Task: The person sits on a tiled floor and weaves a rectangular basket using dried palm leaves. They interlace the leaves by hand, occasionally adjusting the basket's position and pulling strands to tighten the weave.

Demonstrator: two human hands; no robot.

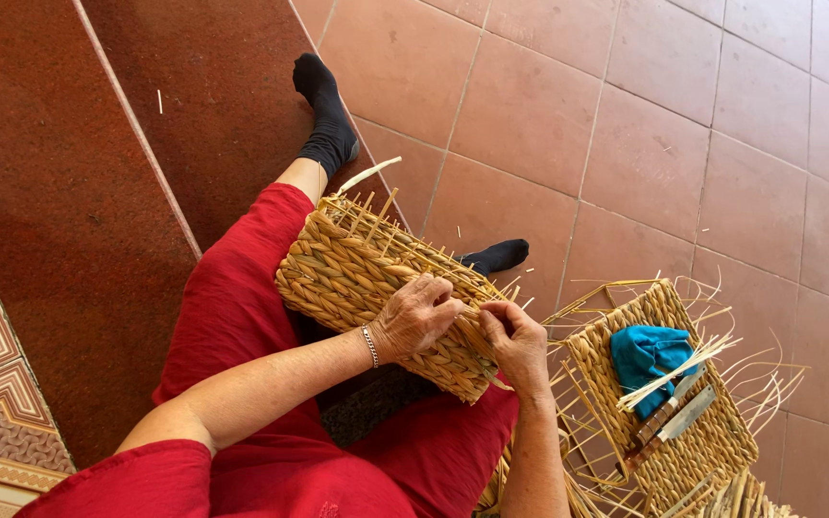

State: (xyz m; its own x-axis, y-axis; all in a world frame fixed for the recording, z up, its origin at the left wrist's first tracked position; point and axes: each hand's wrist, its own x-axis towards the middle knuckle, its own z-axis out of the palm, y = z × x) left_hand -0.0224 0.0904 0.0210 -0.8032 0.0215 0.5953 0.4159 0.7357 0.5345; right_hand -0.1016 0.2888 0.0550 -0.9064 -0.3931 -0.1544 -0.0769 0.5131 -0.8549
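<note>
From where I stand, the far face of the woven basket on the lap is turned away, and its inside cannot be seen. The left hand covers part of the weave, and its fingers curl over the strands so their tips are lost. What the right hand pinches is too fine to tell. The second basket runs off the bottom edge, and the blue cloth hides part of it.

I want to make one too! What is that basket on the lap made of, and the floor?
The basket looks like braided dried straw or reed: golden, matte, with loose stalks poking out. The floor seems to be reddish clay tile, dull, with visible grout lines.
</note>
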